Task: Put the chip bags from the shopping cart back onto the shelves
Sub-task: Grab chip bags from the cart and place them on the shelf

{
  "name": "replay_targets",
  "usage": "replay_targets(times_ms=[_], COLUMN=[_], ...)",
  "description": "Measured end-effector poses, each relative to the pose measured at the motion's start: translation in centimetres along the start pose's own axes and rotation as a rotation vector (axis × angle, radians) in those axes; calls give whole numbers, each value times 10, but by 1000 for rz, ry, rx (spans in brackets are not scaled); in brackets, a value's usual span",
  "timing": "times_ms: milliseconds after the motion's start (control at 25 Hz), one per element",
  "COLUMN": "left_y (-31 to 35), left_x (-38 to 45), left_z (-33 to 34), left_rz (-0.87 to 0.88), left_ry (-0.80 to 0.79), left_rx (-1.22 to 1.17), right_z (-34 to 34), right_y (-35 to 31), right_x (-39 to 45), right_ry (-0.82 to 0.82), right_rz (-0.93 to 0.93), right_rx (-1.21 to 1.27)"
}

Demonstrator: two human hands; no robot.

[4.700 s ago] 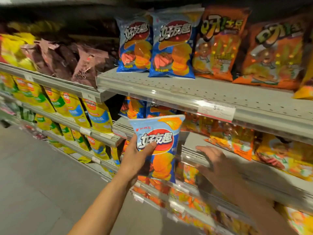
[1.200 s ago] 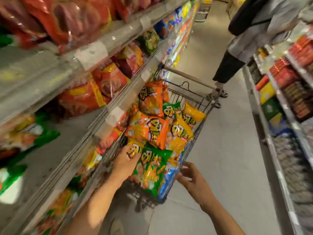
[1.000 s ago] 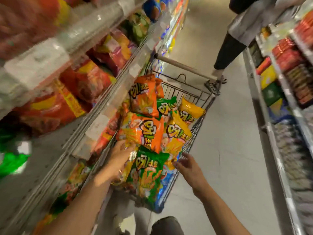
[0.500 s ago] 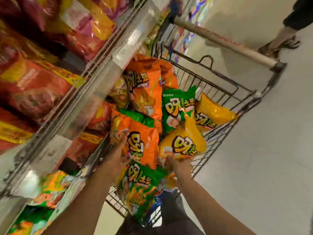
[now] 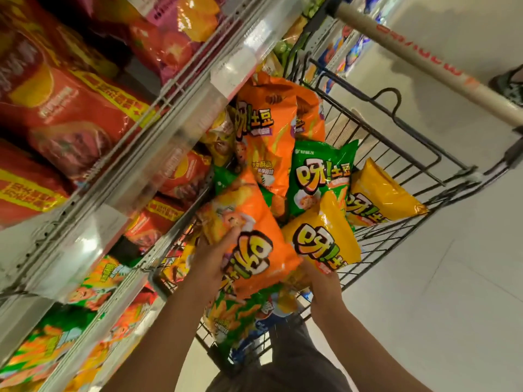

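The wire shopping cart [image 5: 418, 165] stands against the shelves and holds several chip bags. My left hand [image 5: 215, 258] grips the left edge of an orange chip bag [image 5: 254, 250], fingers curled over its front. My right hand [image 5: 319, 281] holds the lower edge of a yellow chip bag [image 5: 322, 239], and the orange bag partly covers it. Further in lie a green bag [image 5: 319, 176], another orange bag [image 5: 268, 137] and a second yellow bag [image 5: 379, 193]. A green bag [image 5: 235, 323] sits under my hands.
Shelves [image 5: 169, 120] run along the left with red chip bags [image 5: 65, 117] above and orange and green bags [image 5: 93, 321] below. The cart handle [image 5: 424, 63] crosses the top right. A person's foot [image 5: 509, 86] shows beyond it. Pale floor [image 5: 438, 292] lies to the right.
My view has moved closer over the cart. My left hand has lifted the orange bag off the pile, and my right hand has slid under the yellow bag's lower edge.
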State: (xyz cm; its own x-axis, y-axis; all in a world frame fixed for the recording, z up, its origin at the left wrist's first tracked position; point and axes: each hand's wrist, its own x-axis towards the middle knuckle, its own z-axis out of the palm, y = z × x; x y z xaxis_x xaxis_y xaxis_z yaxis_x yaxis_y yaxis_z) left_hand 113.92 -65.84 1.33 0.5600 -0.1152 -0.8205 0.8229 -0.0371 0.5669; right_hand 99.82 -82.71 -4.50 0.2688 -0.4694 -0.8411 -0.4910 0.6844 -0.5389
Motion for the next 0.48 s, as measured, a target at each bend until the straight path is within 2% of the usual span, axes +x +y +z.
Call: replay_targets(times_ms=[240,480], left_y=[7,3], left_x=[-50,-104], left_z=[-18,-72], left_rz=[335,643], left_ry=[-15,43], left_rx=[311,446], right_z=[-7,-24], right_y=[-26,-26], right_x=[-42,-118], right_ry=[-202,40], right_rz=[-342,-654], right_rx=[70,-40])
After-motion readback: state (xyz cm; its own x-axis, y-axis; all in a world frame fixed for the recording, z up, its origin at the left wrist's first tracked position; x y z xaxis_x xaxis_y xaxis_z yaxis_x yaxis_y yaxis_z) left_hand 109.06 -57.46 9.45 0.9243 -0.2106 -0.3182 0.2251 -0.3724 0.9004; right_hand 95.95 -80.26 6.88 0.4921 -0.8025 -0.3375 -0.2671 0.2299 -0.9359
